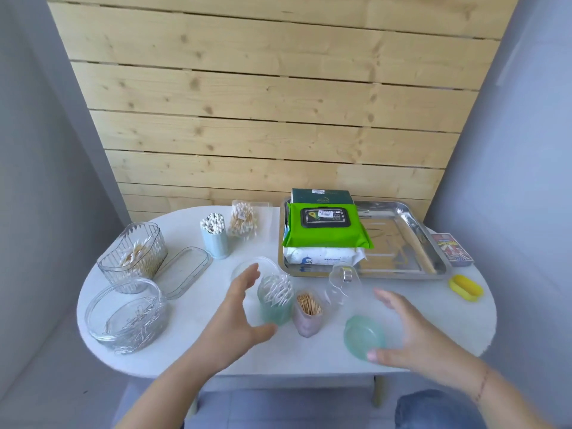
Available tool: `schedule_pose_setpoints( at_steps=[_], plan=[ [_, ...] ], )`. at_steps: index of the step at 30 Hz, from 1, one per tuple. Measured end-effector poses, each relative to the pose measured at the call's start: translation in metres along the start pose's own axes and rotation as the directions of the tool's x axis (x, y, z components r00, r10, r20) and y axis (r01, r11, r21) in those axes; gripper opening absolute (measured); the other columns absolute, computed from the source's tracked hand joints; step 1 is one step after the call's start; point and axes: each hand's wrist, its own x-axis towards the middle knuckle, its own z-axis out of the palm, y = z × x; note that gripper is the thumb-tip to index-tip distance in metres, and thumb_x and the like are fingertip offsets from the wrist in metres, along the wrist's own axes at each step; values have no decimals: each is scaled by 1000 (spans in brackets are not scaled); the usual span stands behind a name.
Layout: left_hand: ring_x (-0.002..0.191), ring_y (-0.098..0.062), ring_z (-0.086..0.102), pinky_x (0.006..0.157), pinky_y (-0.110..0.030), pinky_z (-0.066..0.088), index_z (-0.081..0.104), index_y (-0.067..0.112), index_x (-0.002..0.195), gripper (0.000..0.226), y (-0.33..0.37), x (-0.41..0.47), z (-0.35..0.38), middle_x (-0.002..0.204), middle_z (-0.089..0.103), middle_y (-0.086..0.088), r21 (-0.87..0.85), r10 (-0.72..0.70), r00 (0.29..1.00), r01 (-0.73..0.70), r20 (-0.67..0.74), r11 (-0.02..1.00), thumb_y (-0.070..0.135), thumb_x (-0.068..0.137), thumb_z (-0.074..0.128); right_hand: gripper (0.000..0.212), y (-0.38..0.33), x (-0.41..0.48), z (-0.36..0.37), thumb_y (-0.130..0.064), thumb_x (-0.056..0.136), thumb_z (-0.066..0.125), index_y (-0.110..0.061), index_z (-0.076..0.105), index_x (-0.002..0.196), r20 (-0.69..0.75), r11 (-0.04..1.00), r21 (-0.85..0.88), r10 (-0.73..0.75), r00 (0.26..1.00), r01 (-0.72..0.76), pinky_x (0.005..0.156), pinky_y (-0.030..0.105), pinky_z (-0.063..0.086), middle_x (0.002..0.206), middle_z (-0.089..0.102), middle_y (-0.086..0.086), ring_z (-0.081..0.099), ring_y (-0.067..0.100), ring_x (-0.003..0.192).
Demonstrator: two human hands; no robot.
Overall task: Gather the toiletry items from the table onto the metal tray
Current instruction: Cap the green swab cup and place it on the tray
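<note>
Two hands hover, fingers spread, grasping nothing: left hand [240, 308] nearer the upright swab cup [276, 300], at its three o'clock; right hand [411, 332] beside the lid [363, 335].

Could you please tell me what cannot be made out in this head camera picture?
- Label print on the green wipes pack: too small to read.
- Packs beneath it on the metal tray: mostly covered by it.
- Green cup of cotton swabs: blurred, and the left hand partly hides it.
- Contents of the yellow case: closed.

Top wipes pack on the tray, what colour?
Bright green top wipes pack with a black flip lid, clearest in the head view.
</note>
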Motion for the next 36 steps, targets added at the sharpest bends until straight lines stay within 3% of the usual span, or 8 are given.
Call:
schedule_pose_setpoints(
  at_steps=[3, 5, 11, 20, 22, 26, 30, 36],
  plan=[
    [130, -4, 38, 91, 7, 26, 19, 27, 148, 108, -3, 9, 6, 136, 42, 9, 6, 17, 1000, -17, -4, 1000, 15, 63, 84, 118, 2, 1, 21, -61, 44, 66, -28, 12, 145, 4, 989, -144, -17, 1000, 17, 110, 23, 21, 148, 23, -12, 20, 9, 138],
    [123, -7, 44, 99, -8, 32, 20, 26, 147, 106, -5, 13, 10, 129, 46, 8, 7, -7, 1000, 7, -29, 1000, 11, 64, 85, 117, 2, 2, 25, -61, 46, 64, -27, 13, 145, -23, 978, -209, -19, 1000, 14, 112, 28, 22, 147, 25, -10, 20, 12, 137],
    [102, -11, 46, 91, -17, 31, 32, 30, 143, 98, -10, 16, 16, 110, 45, 4, 194, -27, 990, 53, -135, 980, 24, 62, 87, 91, 8, 9, 31, -52, 61, 69, -25, 27, 137, -81, 950, -312, -27, 996, 1, 106, 29, 25, 136, 31, -10, 28, 13, 130],
    [95, -15, 45, 81, -22, 32, 51, 23, 127, 72, -4, 15, 21, 90, 42, 12, 227, -14, 979, 61, -204, 972, 31, 64, 84, 64, 15, 9, 28, -35, 64, 78, -31, 40, 116, -177, 983, -184, -50, 983, 17, 96, 21, 35, 121, 46, -10, 44, 12, 115],
    [101, -15, 46, 86, -24, 34, 50, 30, 119, 65, 1, 12, 18, 94, 45, 16, 190, 28, 966, 23, -258, 982, 28, 63, 84, 64, 10, 3, 21, -24, 65, 80, -31, 41, 114, -263, 998, -61, -33, 964, 17, 81, 4, 35, 118, 49, -6, 52, 12, 107],
    [103, -1, 46, 86, -13, 35, 40, 47, 104, 62, 22, -1, 9, 104, 46, 26, 52, 79, 930, -65, -360, 997, 24, 66, 83, 65, -28, -13, -4, -12, 64, 82, -39, 49, 113, -498, 982, 72, -116, 859, 174, 68, 5, 41, 112, 56, -10, 54, 1, 89],
    [102, 8, 58, 77, 0, 41, 48, 43, 106, 60, 44, -10, -1, 106, 65, 16, -191, 81, 942, -150, -325, 970, 31, 59, 84, 73, -88, -15, -11, -28, 60, 83, -45, 42, 118, -417, 950, 81, -242, 876, 301, 77, 19, 44, 115, 55, -19, 56, 5, 99],
    [105, -7, 59, 85, -13, 47, 41, 39, 130, 76, 58, -19, -1, 123, 59, 11, -211, 211, 949, -261, -235, 942, 39, 62, 74, 65, -129, -9, -7, -36, 67, 79, -42, 43, 121, -240, 921, -126, -388, 890, 368, 81, -2, 32, 117, 46, -23, 43, -13, 104]
  ],
)
